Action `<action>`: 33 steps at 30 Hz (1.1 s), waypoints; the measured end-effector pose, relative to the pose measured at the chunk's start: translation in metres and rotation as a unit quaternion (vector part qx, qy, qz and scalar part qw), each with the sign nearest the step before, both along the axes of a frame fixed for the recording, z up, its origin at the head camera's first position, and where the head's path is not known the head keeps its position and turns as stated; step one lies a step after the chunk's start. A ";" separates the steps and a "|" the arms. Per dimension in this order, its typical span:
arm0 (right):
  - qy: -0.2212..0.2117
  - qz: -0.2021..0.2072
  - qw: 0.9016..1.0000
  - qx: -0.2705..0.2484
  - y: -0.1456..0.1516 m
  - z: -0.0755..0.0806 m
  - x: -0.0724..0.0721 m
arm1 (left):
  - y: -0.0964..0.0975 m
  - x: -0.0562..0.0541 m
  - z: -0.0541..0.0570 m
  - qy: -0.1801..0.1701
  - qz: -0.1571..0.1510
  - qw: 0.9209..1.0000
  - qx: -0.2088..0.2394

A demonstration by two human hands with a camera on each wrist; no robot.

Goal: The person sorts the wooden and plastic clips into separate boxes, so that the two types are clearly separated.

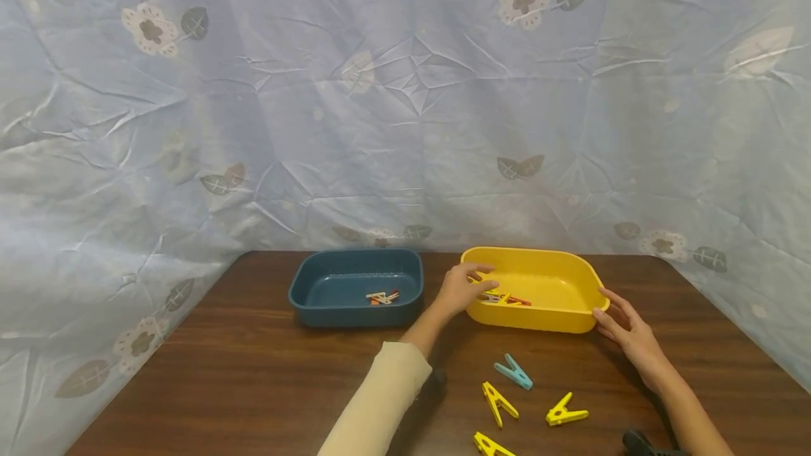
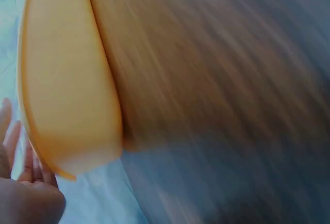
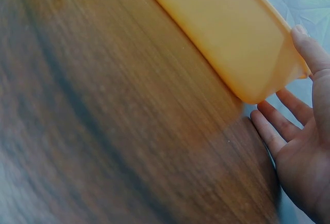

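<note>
A yellow basin (image 1: pixel 531 320) stands at the back right of the table, with several clothespins (image 1: pixel 507 299) lying inside its left end. My left hand (image 1: pixel 457 290) reaches over that end, thumb and fingers spread apart above the rim. In the left wrist view its fingers (image 2: pixel 38 172) are relaxed, right beside the basin's end. At the opposite end is my right hand (image 1: pixel 636 340), its thumb at the rim. The right wrist view shows the fingers (image 3: pixel 278 121) nearly straight along the basin's outer corner.
A dark blue basin (image 1: pixel 355 317) holding a few small clothespins (image 1: pixel 382 298) stands to the left. Nearer me lie a light blue clothespin (image 1: pixel 514 373) and yellow clothespins (image 1: pixel 498 403), (image 1: pixel 566 412), (image 1: pixel 491 445). A flowered cloth (image 1: pixel 405 125) hangs behind the table.
</note>
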State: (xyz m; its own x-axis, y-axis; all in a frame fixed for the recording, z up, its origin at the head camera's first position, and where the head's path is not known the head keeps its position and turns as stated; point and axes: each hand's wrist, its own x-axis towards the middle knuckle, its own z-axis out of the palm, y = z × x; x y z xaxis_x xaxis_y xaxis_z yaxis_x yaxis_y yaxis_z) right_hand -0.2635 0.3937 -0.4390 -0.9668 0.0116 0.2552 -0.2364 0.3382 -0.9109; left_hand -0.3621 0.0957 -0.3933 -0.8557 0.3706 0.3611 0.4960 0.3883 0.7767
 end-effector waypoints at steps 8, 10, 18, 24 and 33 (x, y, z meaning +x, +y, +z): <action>0.000 0.005 1.000 -0.001 -0.001 -0.001 0.001 | -0.022 0.017 0.003 -0.012 -0.030 0.992 0.123; -0.001 0.008 1.000 -0.002 -0.001 -0.001 0.001 | -0.025 0.028 0.002 -0.039 -0.046 0.990 0.129; -0.002 0.005 1.000 0.003 0.000 0.000 0.001 | -0.040 0.082 -0.008 -0.101 -0.175 0.979 0.029; -0.005 0.005 1.000 0.000 -0.001 0.000 0.000 | -0.053 0.096 -0.029 -0.079 -0.226 0.971 -0.021; -0.004 0.006 1.000 0.005 0.000 0.000 0.001 | -0.056 0.097 -0.040 -0.027 -0.251 0.958 -0.133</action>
